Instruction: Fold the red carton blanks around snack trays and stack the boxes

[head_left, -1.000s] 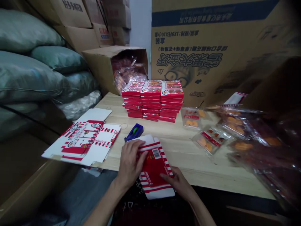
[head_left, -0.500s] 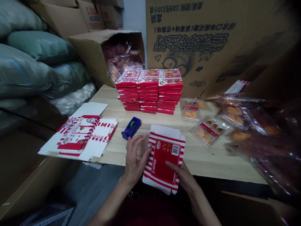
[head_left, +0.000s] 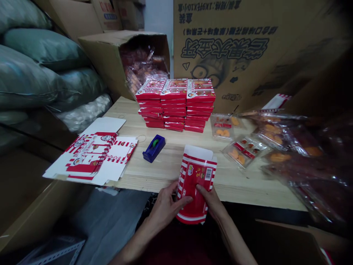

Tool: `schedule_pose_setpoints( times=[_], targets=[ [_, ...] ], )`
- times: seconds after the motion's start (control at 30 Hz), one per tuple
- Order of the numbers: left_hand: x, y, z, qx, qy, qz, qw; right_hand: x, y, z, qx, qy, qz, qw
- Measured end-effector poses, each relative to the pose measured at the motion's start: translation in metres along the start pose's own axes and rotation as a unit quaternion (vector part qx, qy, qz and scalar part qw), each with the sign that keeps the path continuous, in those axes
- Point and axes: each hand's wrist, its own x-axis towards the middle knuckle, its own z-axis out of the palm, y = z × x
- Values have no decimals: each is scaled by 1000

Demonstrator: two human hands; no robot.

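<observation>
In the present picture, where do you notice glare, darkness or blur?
Head view: glare streaks the clear packets, the rightmost dim and soft; head view: the large carton darkens toward its right; head view: the held striped box looks fairly sharp.

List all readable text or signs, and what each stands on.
"芒果大金牙": large carton, upside down
"草莓味+芒果味": large carton
"1X9托X10小盒": large carton
"!" in triangle: large carton
Too small or blurred: other large carton print, held box, stacked boxes, flat sheets, rear carton.
</observation>
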Motion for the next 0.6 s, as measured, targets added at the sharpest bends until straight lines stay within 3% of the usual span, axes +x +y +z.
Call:
schedule_pose_setpoints(
  times=[0.17,0.3,0.43,0.6],
  targets=[
    [0,-18,6,5,22,-16,1000,-3,-4,1,-32,-18,8,999],
    [4,-34,0,-53,72,-28,996,-1,-14,-13,20,-130,21,991],
    [6,-42,-9,-94,57,-50,993,7,-24,-24,46,-220,16,974],
    [10,-46,-11,-144,16,-69,987,21,-13,-24,57,-184,13,981]
  ],
)
